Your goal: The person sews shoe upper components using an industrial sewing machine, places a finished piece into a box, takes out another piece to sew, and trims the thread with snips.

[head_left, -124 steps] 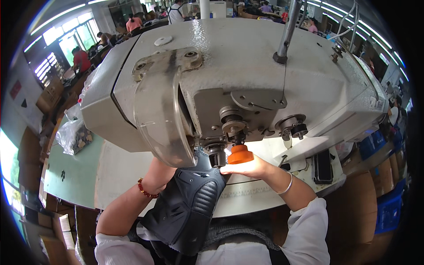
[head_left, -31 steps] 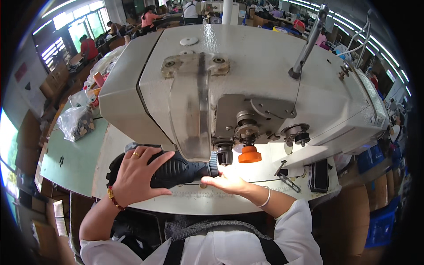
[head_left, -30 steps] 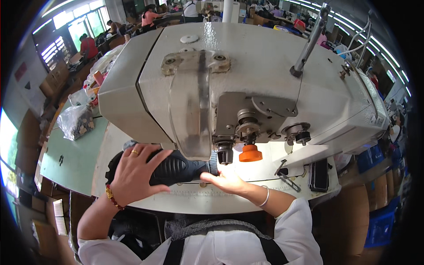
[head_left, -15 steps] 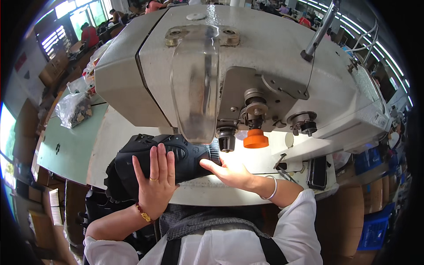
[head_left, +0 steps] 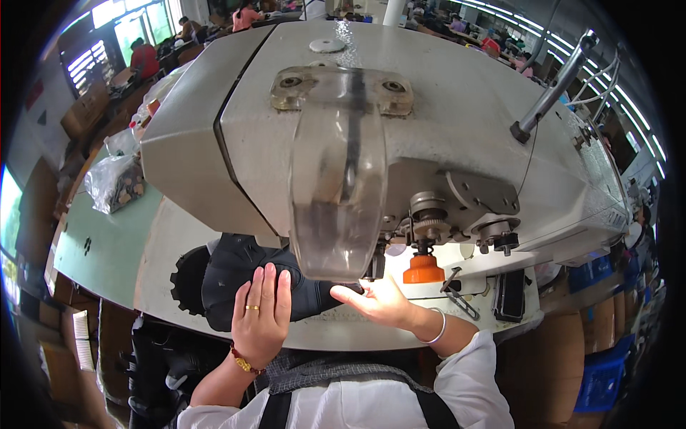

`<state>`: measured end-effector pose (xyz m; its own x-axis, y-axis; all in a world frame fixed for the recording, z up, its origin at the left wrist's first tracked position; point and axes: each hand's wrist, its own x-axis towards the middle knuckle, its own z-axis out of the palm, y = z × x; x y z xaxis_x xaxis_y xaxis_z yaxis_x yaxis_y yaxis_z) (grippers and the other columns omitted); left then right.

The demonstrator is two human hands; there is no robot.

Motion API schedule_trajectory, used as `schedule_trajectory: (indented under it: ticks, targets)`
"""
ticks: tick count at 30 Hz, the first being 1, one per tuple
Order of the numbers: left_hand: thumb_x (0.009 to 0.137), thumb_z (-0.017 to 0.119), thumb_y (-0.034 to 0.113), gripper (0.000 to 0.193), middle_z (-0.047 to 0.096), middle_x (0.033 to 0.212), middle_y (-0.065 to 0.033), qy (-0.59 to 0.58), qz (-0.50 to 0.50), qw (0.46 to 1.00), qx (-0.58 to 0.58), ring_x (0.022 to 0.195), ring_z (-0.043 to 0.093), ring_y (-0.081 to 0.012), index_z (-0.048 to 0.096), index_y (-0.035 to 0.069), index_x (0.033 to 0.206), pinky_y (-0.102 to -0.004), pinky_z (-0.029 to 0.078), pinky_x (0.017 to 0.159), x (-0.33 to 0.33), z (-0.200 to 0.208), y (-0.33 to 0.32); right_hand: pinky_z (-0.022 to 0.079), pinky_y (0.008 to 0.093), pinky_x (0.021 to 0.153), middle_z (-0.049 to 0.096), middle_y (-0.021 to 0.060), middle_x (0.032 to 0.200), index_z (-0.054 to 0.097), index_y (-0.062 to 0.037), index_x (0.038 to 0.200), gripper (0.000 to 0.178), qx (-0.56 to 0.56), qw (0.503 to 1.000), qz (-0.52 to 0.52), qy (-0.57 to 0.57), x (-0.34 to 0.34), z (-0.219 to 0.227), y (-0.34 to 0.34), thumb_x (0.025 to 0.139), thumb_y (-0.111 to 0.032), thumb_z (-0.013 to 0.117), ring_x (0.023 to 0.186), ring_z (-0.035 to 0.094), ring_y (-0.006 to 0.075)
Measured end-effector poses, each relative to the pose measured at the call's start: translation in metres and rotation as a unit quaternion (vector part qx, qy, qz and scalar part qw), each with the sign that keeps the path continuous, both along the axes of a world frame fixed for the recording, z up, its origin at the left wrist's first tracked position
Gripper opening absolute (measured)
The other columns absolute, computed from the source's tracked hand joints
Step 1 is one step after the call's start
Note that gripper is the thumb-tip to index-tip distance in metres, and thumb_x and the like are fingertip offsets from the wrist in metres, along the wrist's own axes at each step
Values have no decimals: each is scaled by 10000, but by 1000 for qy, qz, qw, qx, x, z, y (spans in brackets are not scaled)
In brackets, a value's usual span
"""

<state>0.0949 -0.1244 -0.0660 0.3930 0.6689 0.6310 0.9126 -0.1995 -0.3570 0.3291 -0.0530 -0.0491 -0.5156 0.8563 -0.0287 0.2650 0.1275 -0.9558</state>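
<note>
A black shoe-like piece (head_left: 229,275) with a toothed edge at its left end lies on the sewing machine's bed, its right part under the machine head. My left hand (head_left: 261,314) rests flat on it, fingers stretched out side by side. At its right end, my right hand (head_left: 382,304) has its thumb pointing left along the piece, apart from the fingers; some fingertips are partly hidden. A clear plastic guard (head_left: 336,207) on the machine head (head_left: 471,93) hides the stitching spot. Right of the guard is an orange knob (head_left: 424,270).
Dark tweezers or a similar tool (head_left: 461,304) and a black tray (head_left: 509,294) lie on the bed at right. On the green table (head_left: 100,250) at left sits a clear bag of small parts (head_left: 118,186). A blue crate (head_left: 600,382) stands lower right. Other people work far behind.
My view has shifted, so the machine sits lower. The black piece has turned and slid further beneath the guard, hiding its ribbed end. My left hand's fingers have drawn together.
</note>
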Motion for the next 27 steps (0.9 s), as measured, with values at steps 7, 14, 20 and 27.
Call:
schedule_trajectory:
  ticks: [7,14,20,27]
  targets:
    - [961,624,129,289,673,1272,-155,29,12,1000,-3,1207,628,-272,639,53,1239,-380,505,973,0,10,-1,565,306,726,741,98,860,707,-1,1011,211,191,975,-1,111,-6,-23,9,853,-118,786,770,714,182]
    - [940,602,104,314,654,1291,-164,21,-30,999,-36,1211,615,-289,631,49,1247,-385,506,969,-14,13,4,389,316,506,541,26,584,585,-41,677,294,181,979,10,88,-8,-32,12,846,-158,797,521,456,141]
    - [940,595,114,324,651,1285,-165,26,-25,999,-32,1199,617,-292,626,49,1256,-394,499,978,-14,15,5,356,307,487,461,-1,544,523,-30,641,333,171,977,9,123,-10,-32,15,813,-82,802,516,379,105]
    - [931,601,118,327,647,1278,-165,20,-35,998,-42,1192,619,-289,630,47,1249,-395,499,976,-16,17,10,496,282,647,651,55,727,653,30,851,95,113,976,19,187,-6,-30,11,774,33,708,670,594,107]
